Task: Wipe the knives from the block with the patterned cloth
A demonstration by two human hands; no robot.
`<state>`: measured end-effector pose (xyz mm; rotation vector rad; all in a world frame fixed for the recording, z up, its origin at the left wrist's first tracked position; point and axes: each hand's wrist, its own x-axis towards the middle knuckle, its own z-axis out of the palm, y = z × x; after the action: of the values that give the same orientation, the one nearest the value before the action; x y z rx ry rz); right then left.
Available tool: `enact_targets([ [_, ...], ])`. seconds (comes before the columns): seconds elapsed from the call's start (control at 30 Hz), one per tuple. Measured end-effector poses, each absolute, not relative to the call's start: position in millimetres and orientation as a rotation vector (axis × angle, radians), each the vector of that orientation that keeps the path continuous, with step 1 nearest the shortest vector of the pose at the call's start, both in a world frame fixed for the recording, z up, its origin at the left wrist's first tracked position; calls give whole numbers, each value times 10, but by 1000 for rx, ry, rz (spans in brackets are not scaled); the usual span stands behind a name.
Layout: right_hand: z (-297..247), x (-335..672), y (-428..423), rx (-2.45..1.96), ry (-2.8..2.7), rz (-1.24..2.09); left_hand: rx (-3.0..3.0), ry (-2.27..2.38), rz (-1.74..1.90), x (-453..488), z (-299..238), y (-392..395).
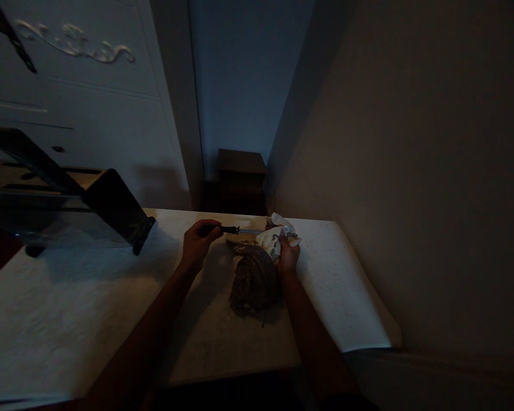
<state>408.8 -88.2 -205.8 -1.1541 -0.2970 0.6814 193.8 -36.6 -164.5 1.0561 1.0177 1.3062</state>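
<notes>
Above the middle of the table, my left hand [199,242] is closed round the black handle of what looks like a screwdriver [229,229]. Its thin metal shaft points right, and the far end disappears into a crumpled whitish cloth [269,240]. My right hand [288,255] grips that cloth around the shaft's end, so the tip is hidden. Just below and between the hands lies a dark brown, rough-textured bundle [255,279], perhaps a rolled towel. In the dim light I cannot tell whether it is joined to the whitish cloth.
A pale covered table [325,251] lies under the hands. At left stands a black-framed case with a slotted top [115,211]. A plain wall [411,171] runs along the right, and a white ornamented door [107,114] is behind at left. A brown box [242,162] sits beyond the table.
</notes>
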Motion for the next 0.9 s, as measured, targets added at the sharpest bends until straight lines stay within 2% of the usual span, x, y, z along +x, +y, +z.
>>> enact_targets([
  [0.33,-2105,4125,-877,-1202,-387,599,934,1151,1459,1841,-1606,-354],
  [0.57,-2122,4132,-912,-1297,-481,492,1115,1397,1293,1705,-1607,-439],
  [0.77,-2108,4106,-940,-1291,-364,540,1184,1347,1020,1620,-1668,-444],
  [0.9,-2079,4095,-965,-1264,-304,543,1176,1287,998,1622,-1703,-425],
])
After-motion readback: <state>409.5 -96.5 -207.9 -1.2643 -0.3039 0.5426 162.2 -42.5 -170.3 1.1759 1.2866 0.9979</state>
